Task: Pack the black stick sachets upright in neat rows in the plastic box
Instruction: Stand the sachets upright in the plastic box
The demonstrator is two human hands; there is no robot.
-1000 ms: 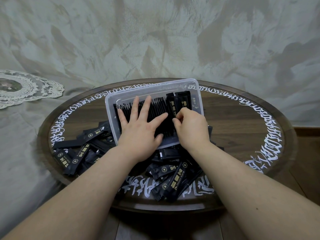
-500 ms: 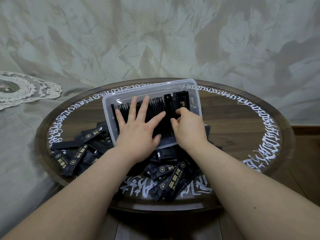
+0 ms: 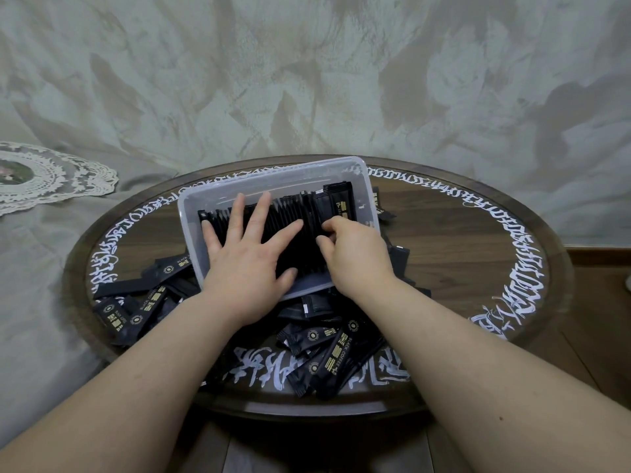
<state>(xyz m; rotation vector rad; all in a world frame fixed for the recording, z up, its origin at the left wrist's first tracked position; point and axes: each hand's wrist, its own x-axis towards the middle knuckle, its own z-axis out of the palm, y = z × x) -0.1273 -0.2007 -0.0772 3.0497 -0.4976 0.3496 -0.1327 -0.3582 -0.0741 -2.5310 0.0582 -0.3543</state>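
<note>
On a round wooden counter (image 3: 461, 254) at frame centre, the plastic box (image 3: 218, 199) holds upright black sachets (image 3: 290, 216). The left hand (image 3: 246, 268) presses flat across them; the right hand (image 3: 355, 257) pinches one. Loose sachets (image 3: 327, 353) lie below.

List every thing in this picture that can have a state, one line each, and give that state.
plastic box: lidless, partly filled, far strip bare
row of sachets: upright on edge inside the box
left hand: fingers spread flat, pressing on the row
right hand: fingers curled, grip on sachets at the row's right end
loose sachets: lying flat, piled on the table
</note>
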